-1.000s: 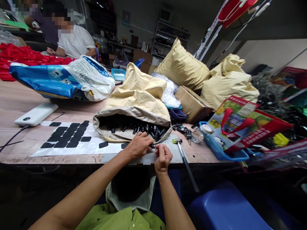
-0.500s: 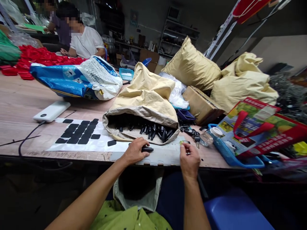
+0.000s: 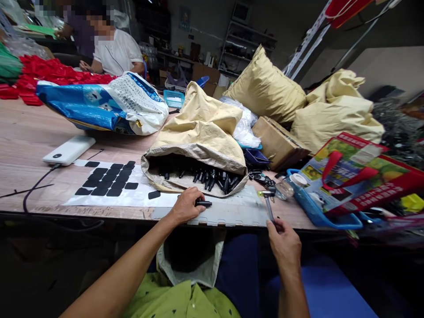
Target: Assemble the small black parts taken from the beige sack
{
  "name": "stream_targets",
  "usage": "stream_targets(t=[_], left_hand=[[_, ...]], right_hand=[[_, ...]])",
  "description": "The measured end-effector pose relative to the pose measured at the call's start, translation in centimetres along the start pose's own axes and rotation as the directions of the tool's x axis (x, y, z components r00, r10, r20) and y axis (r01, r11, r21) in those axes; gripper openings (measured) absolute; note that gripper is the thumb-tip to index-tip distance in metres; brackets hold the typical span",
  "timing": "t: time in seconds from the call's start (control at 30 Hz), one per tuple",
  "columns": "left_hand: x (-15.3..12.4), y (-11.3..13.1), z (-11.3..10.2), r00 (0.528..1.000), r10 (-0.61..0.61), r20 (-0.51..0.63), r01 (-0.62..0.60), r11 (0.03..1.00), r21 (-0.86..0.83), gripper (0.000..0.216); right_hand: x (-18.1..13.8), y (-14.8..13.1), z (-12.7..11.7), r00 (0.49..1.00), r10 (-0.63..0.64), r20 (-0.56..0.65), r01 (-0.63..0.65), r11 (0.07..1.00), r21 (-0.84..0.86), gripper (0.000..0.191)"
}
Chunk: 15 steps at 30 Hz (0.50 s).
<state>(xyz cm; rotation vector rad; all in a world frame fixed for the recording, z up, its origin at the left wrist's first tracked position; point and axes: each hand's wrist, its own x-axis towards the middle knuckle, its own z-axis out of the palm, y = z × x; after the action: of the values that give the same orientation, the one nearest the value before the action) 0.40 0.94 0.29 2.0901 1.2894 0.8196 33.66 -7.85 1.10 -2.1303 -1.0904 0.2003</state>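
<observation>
Head view, watched from my remote post: I have the left hand (image 3: 188,204) clamped on a slim black cylindrical piece (image 3: 206,203), over a flat grey board (image 3: 238,208) along the worktop (image 3: 20,137)'s front edge. Right hand (image 3: 285,240), at that same edge, closed round the handle of a small metal-shafted hammer (image 3: 268,206), its yellow-green-tipped head by the board's right edge. Just behind the left hand: tan fabric sack (image 3: 202,121), mouth facing the front edge, similar black pieces (image 3: 212,180) inside.
</observation>
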Motion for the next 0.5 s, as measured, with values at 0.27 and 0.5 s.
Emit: stream_targets(t=[0.27,0.5], left_hand=[[0.1,-0.2,0.1,1.000,-0.002,-0.001,0.002,1.000,-0.013,0.013],[0.0,-0.2,-0.1,1.000,-0.003,-0.013,0.002,0.999,-0.040,0.016]], right_hand=[[-9.0,-5.8,2.2,0.905,-0.318,0.282,0.198,0.902,0.384,0.037],[-11.6,-8.9,5.1,0.795,-0.574,0.195,0.488,0.797,0.356,0.042]])
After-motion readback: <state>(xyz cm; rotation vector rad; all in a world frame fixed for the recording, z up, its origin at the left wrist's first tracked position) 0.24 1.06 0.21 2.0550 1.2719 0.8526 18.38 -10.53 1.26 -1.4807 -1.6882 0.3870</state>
